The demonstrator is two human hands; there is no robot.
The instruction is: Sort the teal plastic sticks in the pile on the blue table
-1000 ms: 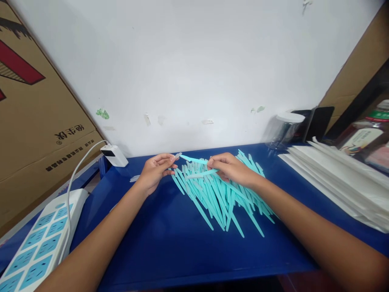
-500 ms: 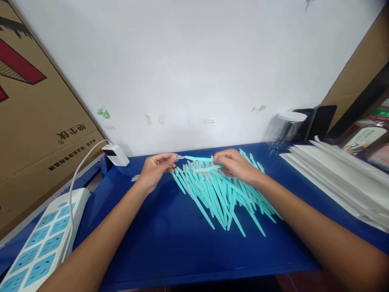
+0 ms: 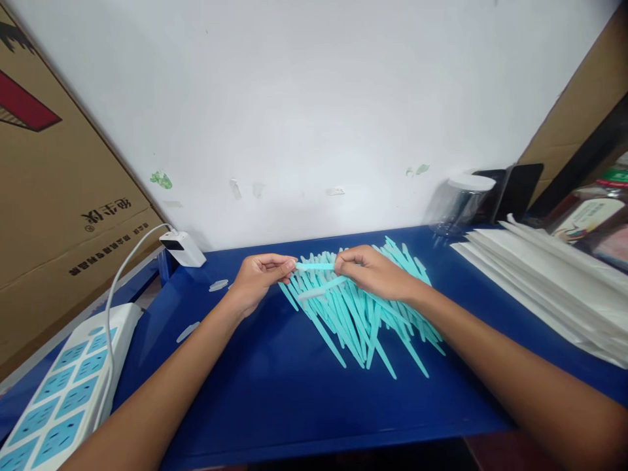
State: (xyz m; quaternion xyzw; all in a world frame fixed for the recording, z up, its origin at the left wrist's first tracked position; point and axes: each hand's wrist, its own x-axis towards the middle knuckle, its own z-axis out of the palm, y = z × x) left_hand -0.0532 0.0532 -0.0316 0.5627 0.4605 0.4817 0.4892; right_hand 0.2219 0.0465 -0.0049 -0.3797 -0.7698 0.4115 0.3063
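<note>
My left hand (image 3: 265, 278) pinches the clear-capped tip of a turquoise eyebrow razor (image 3: 318, 267). My right hand (image 3: 367, 271) grips the other end of that razor, which lies level between both hands. A second razor (image 3: 331, 285) sticks out to the left from under my right fingers, its pale cap pointing down-left. Below and behind the hands spreads a loose pile of similar turquoise razors (image 3: 353, 320), partly hidden by my right hand. Left of my left hand, two small clear caps (image 3: 218, 285) lie apart on the blue table (image 3: 275, 392).
A white power strip (image 3: 73, 386) and a corded white charger (image 3: 182, 248) are on the left, beside a large cardboard box (image 3: 59, 196). At right are stacked white paper-like sheets (image 3: 540, 294), a lidded clear jar (image 3: 464, 203) and a bottle (image 3: 589, 209). The white wall (image 3: 314, 98) bounds the back.
Both hands have come closer together and slightly lower, shortening the visible length of razor between them. The second razor's capped end has dropped. Another clear cap now shows beside my left forearm.
</note>
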